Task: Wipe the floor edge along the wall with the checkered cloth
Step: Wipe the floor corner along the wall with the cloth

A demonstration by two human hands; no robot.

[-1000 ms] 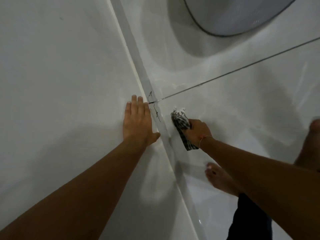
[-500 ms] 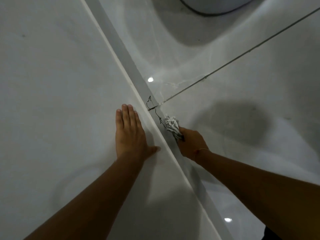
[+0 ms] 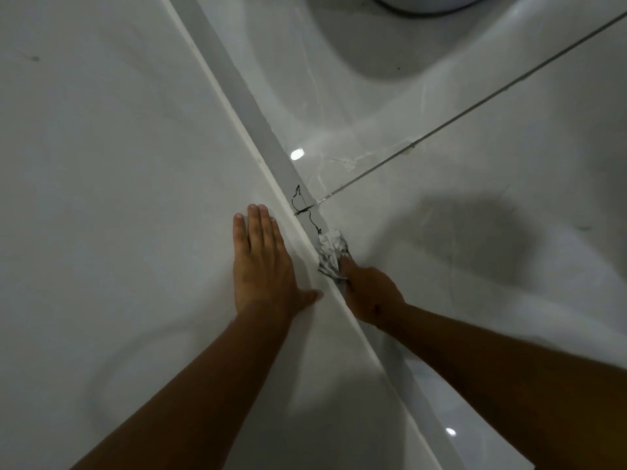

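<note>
The checkered cloth (image 3: 330, 252) is bunched into a small wad and pressed against the grey skirting strip (image 3: 258, 120) where the white wall (image 3: 118, 164) meets the glossy tiled floor (image 3: 475, 249). My right hand (image 3: 371, 295) grips the cloth from behind, fingers closed around it. My left hand (image 3: 263, 262) lies flat on the wall, fingers together and pointing up, thumb spread toward the skirting. A black scribble mark (image 3: 305, 212) sits on the skirting just ahead of the cloth, by a floor grout line.
A dark grout line (image 3: 475, 106) runs diagonally across the floor from the skirting to the upper right. A round pale object with a dark rim (image 3: 424, 8) stands at the top edge and casts a wide shadow on the tiles.
My right hand has shifted the cloth from out on the floor tile up against the skirting, close to the black mark. My feet have left the view. My left hand stays on the wall.
</note>
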